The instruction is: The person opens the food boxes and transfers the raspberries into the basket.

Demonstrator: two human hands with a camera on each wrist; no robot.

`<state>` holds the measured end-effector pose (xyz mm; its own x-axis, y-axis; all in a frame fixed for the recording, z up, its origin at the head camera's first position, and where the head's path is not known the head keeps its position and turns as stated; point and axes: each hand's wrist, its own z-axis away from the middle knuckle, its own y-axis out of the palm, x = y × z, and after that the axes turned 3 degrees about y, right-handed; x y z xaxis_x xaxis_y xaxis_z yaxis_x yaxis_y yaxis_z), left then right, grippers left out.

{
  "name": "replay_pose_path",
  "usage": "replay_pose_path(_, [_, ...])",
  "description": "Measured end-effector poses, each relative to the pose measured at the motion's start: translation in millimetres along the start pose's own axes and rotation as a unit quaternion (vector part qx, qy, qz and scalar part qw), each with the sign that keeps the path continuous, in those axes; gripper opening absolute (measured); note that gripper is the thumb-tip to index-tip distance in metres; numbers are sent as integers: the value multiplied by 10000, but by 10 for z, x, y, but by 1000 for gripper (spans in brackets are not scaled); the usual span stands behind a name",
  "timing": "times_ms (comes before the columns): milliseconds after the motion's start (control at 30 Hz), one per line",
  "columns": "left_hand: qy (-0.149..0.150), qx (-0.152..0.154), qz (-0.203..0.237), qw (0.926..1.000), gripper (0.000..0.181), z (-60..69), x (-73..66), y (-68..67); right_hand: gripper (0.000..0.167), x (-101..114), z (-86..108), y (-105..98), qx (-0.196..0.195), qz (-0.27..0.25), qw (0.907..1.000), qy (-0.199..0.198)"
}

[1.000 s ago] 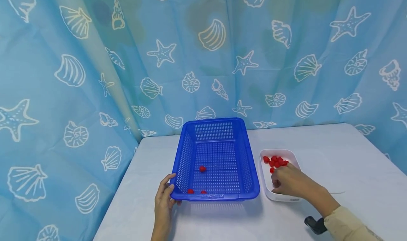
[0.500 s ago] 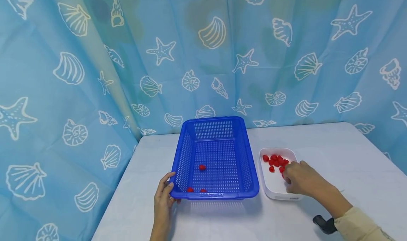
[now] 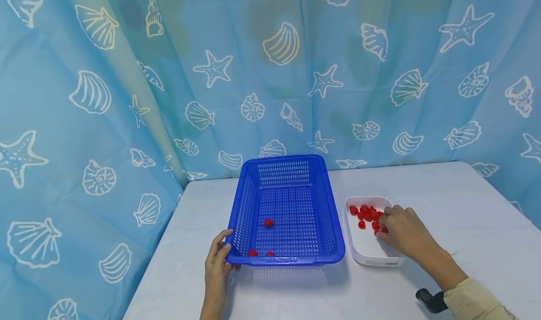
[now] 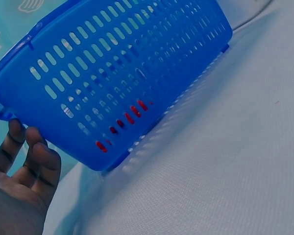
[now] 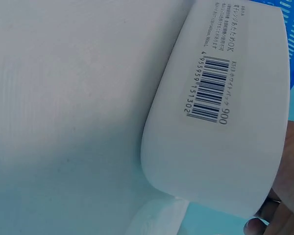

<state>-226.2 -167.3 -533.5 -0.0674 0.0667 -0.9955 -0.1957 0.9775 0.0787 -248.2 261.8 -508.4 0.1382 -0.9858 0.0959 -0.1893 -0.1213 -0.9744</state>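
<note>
Barcode (image 5: 210, 89) sharp only in right-wrist view; left hand (image 3: 217, 262) grips basket (image 3: 296, 261); right hand (image 3: 404, 232) curled, hold unclear.

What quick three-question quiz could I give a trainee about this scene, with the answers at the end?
1. True or false: the right hand is reaching over the side of the tub.
2. Pick one. The left hand is holding: A) the tub, B) the basket, C) the curtain.
3. How many red pieces show inside the basket in the head view?

Key: 1. True. 2. B. 3. Three.
</note>
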Motion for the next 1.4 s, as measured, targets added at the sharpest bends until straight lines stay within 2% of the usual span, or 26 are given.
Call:
replay_pose_path(100, [-6,-7,3,10000,39,-1,5,-5,34,8,-7,3,38,-27,10000,51])
replay_pose_path(333, [-6,-4,47,10000,38,-6,21,-12,29,0,-5,35,465,-294,9984,159])
replay_pose_path(433, [15,-21,14,10000,38,-1,15,-12,27,10,6,47,476,-414,9979,174])
replay_pose_path(733, [31,6,42,10000,39,-7,10,-27,26,45,27,44,-70,-639,9979,51])
replay_pose_path(967, [43,52,58,10000,39,1,5,-28,34,75,69,32,-336,-1050,9936,257])
replay_pose_path(1167, [112,76,74,9999,39,-17,16,-38,33,146,87,-8,-575,-1484,9863,444])
replay_pose_path(1400, [79,85,94,9999,38,-18,32,-26,29,217,64,-14,-765,-2103,9731,556])
